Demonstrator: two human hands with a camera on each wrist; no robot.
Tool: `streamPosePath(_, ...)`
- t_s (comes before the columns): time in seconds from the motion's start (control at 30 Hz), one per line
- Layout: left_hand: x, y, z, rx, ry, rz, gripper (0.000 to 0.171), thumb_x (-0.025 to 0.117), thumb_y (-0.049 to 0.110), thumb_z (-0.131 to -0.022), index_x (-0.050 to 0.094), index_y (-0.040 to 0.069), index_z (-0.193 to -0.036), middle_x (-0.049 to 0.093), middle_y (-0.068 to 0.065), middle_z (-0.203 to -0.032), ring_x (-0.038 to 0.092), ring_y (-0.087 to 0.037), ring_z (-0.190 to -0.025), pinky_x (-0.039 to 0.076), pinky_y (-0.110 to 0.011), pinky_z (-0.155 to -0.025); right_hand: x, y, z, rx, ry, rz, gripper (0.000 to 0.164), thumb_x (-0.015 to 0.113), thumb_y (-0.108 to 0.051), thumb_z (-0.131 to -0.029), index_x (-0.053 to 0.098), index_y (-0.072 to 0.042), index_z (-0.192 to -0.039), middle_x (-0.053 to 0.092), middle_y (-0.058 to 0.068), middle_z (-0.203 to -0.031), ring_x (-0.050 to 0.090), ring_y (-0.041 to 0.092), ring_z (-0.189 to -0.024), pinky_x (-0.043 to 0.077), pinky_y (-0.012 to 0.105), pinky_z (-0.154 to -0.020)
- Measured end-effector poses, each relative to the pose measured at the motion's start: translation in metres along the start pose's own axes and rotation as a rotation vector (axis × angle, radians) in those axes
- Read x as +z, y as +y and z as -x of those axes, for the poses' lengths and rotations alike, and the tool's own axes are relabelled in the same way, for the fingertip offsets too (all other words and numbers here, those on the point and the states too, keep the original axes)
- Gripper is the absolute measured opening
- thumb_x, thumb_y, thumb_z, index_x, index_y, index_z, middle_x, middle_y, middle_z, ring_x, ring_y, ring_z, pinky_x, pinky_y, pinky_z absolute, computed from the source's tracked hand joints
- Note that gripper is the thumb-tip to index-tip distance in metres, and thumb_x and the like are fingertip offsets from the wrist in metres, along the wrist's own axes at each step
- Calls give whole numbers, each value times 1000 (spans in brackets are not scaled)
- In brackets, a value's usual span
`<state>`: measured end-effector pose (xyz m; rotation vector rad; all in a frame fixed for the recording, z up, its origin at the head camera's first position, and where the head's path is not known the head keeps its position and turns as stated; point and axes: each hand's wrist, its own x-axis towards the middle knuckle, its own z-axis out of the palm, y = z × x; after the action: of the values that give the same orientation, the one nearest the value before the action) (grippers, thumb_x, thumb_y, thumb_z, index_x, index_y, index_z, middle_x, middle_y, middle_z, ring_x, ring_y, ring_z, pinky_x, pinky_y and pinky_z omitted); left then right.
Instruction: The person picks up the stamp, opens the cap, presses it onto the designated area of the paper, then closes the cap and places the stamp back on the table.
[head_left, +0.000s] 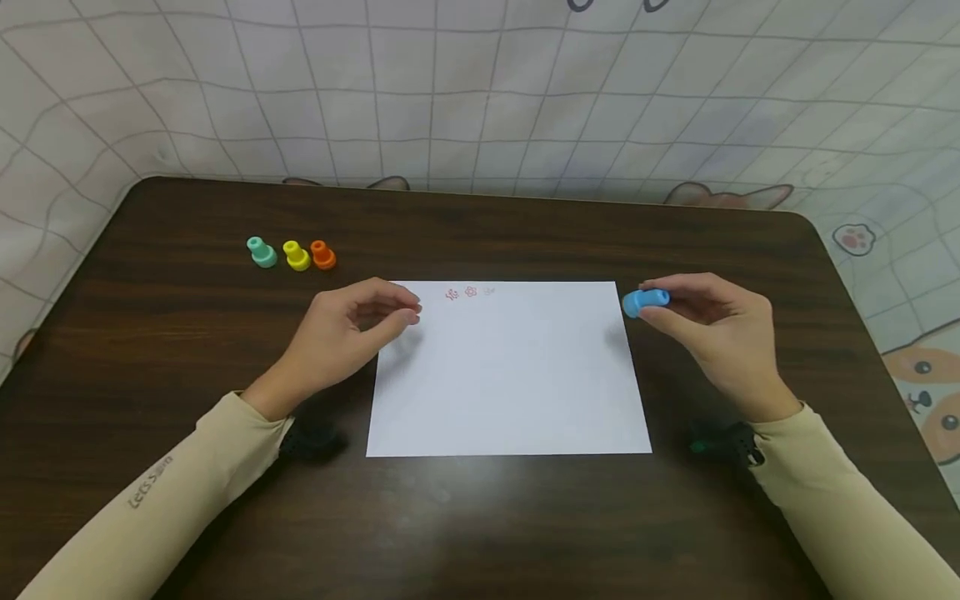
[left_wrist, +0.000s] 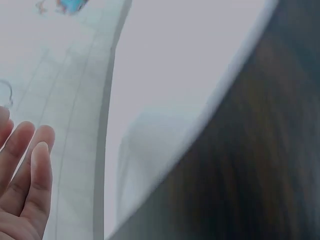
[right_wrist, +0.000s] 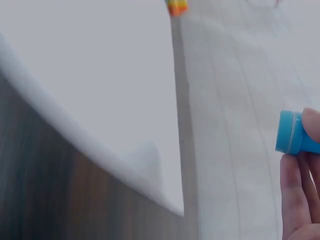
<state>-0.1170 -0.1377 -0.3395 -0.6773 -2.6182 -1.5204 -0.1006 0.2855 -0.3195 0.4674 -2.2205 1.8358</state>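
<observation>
A blue stamp [head_left: 645,301] is pinched between the thumb and fingers of my right hand [head_left: 723,333], just past the right edge of a white sheet of paper [head_left: 510,375]. The right wrist view shows the blue stamp [right_wrist: 290,132] with its wide end turned away from the palm. My left hand [head_left: 337,333] hovers by the sheet's upper left corner, holding nothing, its fingers loosely bent. In the left wrist view the left hand [left_wrist: 27,185] shows fingers only. Small reddish marks [head_left: 470,292] run along the top of the paper, the rightmost one faint.
Three more stamps stand at the back left of the dark wooden table [head_left: 187,333]: a teal stamp [head_left: 262,252], a yellow stamp [head_left: 297,256] and an orange stamp [head_left: 323,255]. Behind the table hangs a white grid-patterned cloth [head_left: 450,100] with animal drawings.
</observation>
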Motion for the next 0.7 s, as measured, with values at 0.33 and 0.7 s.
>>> streamPosePath(0.33, 31, 24, -6, 12, -54, 198, 22, 74, 8, -94, 72, 6, -116, 79, -6, -110, 75, -7, -99, 61, -19, -91, 52, -25, -9, 38, -50, -167, 32, 75, 19, -81, 69, 14, -112, 78, 7, -108, 76, 19, -97, 64, 29, -91)
streamPosePath(0.7, 51, 47, -9, 33, -67, 384, 31, 78, 2, -89, 69, 4, -118, 75, -14, -115, 76, -14, -101, 63, -26, -92, 85, -35, -4, 102, -75, -401, 28, 74, 12, -87, 74, -4, -110, 77, 4, -108, 75, 18, -101, 64, 28, -89)
